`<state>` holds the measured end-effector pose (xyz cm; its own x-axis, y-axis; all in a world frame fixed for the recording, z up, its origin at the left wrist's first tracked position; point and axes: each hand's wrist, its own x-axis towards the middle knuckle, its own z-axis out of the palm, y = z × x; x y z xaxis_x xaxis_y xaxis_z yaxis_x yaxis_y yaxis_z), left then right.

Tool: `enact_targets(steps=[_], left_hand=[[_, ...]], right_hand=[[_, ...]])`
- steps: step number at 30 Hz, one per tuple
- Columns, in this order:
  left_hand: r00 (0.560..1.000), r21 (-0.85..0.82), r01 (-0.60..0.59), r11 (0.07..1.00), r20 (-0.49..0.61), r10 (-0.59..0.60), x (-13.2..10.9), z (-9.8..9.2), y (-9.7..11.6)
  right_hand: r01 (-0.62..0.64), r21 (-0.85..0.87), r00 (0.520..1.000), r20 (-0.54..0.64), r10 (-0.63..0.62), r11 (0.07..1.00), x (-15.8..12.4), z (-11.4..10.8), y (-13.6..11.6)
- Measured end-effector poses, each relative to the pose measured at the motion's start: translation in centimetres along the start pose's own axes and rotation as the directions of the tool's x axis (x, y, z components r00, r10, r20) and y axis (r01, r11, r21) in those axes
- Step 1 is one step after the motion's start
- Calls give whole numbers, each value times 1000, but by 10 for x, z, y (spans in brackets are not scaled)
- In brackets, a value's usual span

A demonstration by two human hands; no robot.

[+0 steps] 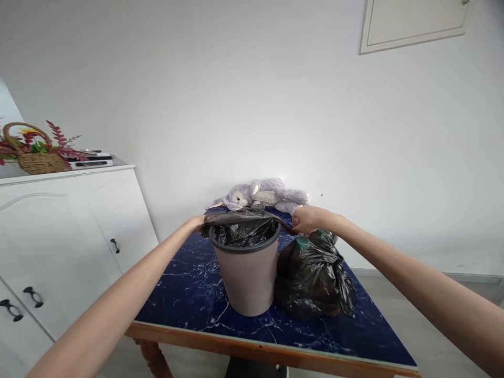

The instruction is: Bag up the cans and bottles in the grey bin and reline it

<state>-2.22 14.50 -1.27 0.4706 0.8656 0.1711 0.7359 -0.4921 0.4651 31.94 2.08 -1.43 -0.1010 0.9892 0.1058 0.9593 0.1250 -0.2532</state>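
A pinkish-grey trash can (pixel 249 278) with a dark rim stands upright on a blue marbled table. Inside it sits a black trash bag (pixel 246 233), its far edge stretched up above the rim. My left hand (pixel 200 223) grips the bag's edge at the left of the rim; its fingertips are partly hidden. On the other side my right hand (pixel 306 219) is closed on the bag's edge, pulled out past the rim. Below my right hand rests a filled, tied black garbage bag (pixel 315 281), touching or very near the can, with a green cap showing at its top.
A grey plush rabbit (pixel 268 193) lies along the table's back edge by the wall. The table (pixel 185 294) has a wooden front edge. To the left stands a white cabinet (pixel 66 226) bearing a wicker basket (pixel 41 161) of flowers. Something dark is under the table.
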Motion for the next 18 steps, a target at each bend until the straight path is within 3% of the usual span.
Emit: enact_targets(steps=[3,6,8,11,18], left_hand=[[983,-18,12,1000,-180,-15,-14,-17,5],[947,-69,-118,991,-307,91,-39,-30,20],[938,-81,-227,971,-286,195,-62,-34,30],[927,18,-305,952,-222,301,-96,-34,39],[858,204,-415,886,-235,456,-152,-29,28]], right_hand=[[89,14,977,-195,-85,996,-17,-12,-11],[353,132,911,-276,-307,926,-30,-19,-26],[459,162,871,-273,-407,874,-35,-16,-35],[488,133,856,-264,-444,863,-39,-8,-44],[578,212,783,-417,-462,788,-69,-3,-39]])
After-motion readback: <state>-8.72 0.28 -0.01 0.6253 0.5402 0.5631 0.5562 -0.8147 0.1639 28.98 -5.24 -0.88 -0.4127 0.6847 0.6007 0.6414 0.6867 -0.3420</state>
